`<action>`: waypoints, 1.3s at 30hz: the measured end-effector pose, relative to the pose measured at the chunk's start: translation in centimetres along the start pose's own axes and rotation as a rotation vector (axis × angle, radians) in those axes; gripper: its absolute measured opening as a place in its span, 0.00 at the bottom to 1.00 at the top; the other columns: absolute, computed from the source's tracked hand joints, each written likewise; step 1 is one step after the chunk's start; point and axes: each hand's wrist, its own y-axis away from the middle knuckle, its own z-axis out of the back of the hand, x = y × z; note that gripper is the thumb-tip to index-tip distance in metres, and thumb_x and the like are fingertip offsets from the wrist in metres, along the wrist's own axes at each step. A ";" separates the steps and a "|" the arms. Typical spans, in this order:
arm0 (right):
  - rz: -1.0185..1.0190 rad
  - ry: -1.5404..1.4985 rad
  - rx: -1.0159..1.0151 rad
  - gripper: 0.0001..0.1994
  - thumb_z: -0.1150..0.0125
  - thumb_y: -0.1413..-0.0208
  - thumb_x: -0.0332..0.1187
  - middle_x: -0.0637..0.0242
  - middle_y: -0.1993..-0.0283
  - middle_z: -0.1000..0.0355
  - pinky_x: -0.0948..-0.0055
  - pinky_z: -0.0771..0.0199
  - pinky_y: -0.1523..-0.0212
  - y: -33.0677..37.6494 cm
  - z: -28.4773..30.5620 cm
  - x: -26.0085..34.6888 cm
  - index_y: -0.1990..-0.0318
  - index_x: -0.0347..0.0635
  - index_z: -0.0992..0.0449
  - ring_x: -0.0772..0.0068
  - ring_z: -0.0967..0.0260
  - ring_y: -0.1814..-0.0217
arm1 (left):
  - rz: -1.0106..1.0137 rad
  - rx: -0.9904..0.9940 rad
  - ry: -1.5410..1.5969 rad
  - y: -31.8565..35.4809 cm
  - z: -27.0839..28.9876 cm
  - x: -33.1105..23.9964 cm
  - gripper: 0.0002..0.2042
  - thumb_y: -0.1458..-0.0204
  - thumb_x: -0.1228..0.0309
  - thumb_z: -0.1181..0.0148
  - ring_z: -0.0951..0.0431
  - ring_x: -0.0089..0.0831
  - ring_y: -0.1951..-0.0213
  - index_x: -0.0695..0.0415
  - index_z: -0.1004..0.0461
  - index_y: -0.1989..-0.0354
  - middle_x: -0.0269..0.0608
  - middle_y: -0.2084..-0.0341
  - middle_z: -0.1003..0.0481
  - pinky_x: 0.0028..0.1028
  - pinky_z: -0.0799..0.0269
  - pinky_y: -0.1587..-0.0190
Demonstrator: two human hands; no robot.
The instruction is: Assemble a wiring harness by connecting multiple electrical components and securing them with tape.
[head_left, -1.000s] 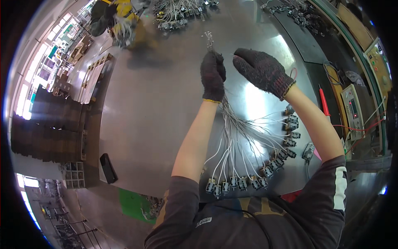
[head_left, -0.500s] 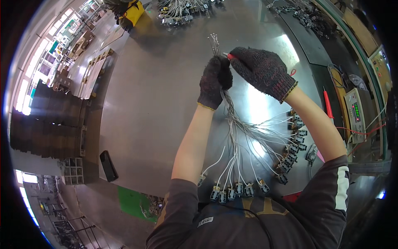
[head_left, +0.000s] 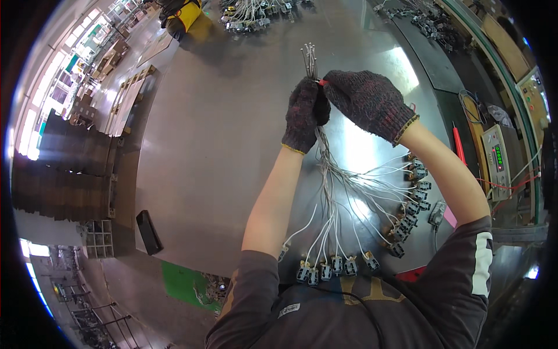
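Observation:
My left hand, in a dark knitted glove, is closed around a bundle of thin grey-white cables above the metal table. Their bare ends stick up past the fingers. My right hand, gloved alike, pinches a red test probe whose tip is at the cable ends; whether it touches one I cannot tell. Below, the cables fan out to several small dark connectors lying in a curve at the right, and more connectors along the near edge by my shirt.
A second red probe lies at the right beside a meter with a lit display. More cable bundles lie at the far edge and the far right. A black flat object rests at the table's left edge, and a yellow-black bag is far left.
Both hands have shifted slightly right with the cable ends. The probe's tip has moved in closer against the bundle, and less of it shows.

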 end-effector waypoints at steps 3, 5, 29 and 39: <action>0.013 -0.049 -0.001 0.17 0.49 0.31 0.46 0.54 0.59 0.19 0.50 0.22 0.54 0.2 0.1 -0.5 0.50 0.45 0.21 0.46 0.21 0.57 | -0.074 0.042 -0.070 -0.4 0.3 1.0 0.11 0.33 0.57 0.43 0.33 0.18 0.81 0.50 0.25 0.61 0.25 0.80 0.31 0.23 0.42 0.81; 0.032 -0.078 -0.047 0.17 0.52 0.32 0.46 0.52 0.62 0.20 0.48 0.23 0.55 0.2 0.0 -0.5 0.57 0.45 0.22 0.45 0.22 0.58 | -0.158 0.067 -0.200 -1.0 1.0 1.4 0.10 0.32 0.58 0.44 0.34 0.18 0.82 0.51 0.25 0.60 0.25 0.81 0.31 0.23 0.43 0.81; 0.093 0.057 -0.184 0.17 0.43 0.36 0.46 0.55 0.51 0.21 0.54 0.21 0.52 1.5 1.5 -0.6 0.47 0.48 0.23 0.51 0.22 0.51 | 0.144 0.239 -1.626 6.9 -1.1 -6.7 0.26 0.35 0.49 0.53 0.20 0.54 0.48 0.55 0.37 0.36 0.54 0.52 0.19 0.48 0.25 0.47; -0.419 -0.458 -0.417 0.13 0.43 0.31 0.34 0.63 0.50 0.20 0.70 0.27 0.43 30.8 -1.4 -16.1 0.46 0.37 0.21 0.71 0.24 0.46 | 0.213 0.000 -1.142 35.4 9.0 -10.0 0.30 0.40 0.67 0.38 0.23 0.38 0.43 0.63 0.38 0.31 0.53 0.40 0.26 0.37 0.31 0.36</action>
